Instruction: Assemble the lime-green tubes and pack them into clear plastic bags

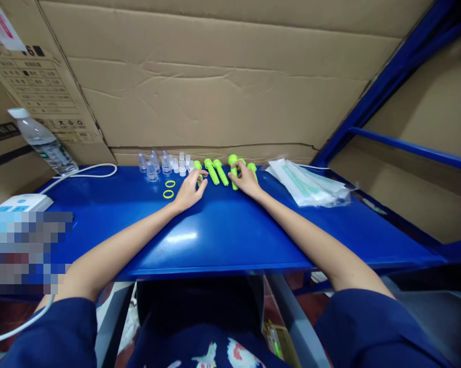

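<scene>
Several lime-green tubes (221, 173) with wider heads lie in a row along the back of the blue table. My left hand (189, 191) is open, its thumb apart from the curved fingers. It is beside the leftmost green tube (198, 165), which it partly covers. My right hand (247, 180) reaches across another green tube (234, 160), its thumb and fingers closed around the middle. One more green tube (252, 167) is partly hidden behind that hand. Left of my left hand are two yellow-green rings (169, 193), small white plastic connectors (182, 166) and several clear plastic cups (152, 171).
The blue table (222, 240) meets a cardboard wall (230, 82) at the back. Clear packets (310, 186) with pale green strips lie at the right. A water bottle (46, 140), a white cable (88, 174) and a white power strip (26, 203) are at the left. A blue metal frame (407, 148) borders the right.
</scene>
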Demonstrator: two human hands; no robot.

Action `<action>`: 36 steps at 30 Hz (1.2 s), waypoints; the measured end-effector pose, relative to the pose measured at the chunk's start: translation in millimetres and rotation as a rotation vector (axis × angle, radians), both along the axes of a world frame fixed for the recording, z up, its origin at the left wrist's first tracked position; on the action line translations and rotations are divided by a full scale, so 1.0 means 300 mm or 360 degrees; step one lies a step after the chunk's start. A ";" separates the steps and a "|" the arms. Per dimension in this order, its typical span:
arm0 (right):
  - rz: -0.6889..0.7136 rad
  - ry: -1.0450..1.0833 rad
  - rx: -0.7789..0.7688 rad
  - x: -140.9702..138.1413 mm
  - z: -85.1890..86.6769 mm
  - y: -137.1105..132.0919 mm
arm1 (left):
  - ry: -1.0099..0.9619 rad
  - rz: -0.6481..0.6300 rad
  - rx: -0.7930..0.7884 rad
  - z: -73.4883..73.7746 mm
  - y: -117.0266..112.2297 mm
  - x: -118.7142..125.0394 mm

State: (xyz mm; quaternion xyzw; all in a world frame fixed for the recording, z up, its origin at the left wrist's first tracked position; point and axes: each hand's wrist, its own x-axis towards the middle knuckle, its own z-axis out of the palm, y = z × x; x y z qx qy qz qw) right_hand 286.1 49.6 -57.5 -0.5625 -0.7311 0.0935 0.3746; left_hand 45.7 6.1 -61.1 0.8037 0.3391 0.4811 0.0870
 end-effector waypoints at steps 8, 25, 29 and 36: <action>-0.0140 -0.0215 -0.0031 -0.059 -0.004 0.041 | 0.0317 -0.0086 0.0136 0.009 -0.020 0.008; -0.0265 -0.0813 0.0045 0.039 0.056 -0.035 | 0.0238 0.0407 -0.0047 0.140 0.041 -0.185; -0.0296 -0.0940 -0.0135 0.049 0.060 -0.032 | 0.0461 0.0400 -0.0416 0.145 0.106 -0.298; -0.0499 -0.0974 -0.0118 0.023 0.109 -0.062 | 0.0690 0.0411 -0.0683 0.097 0.145 -0.357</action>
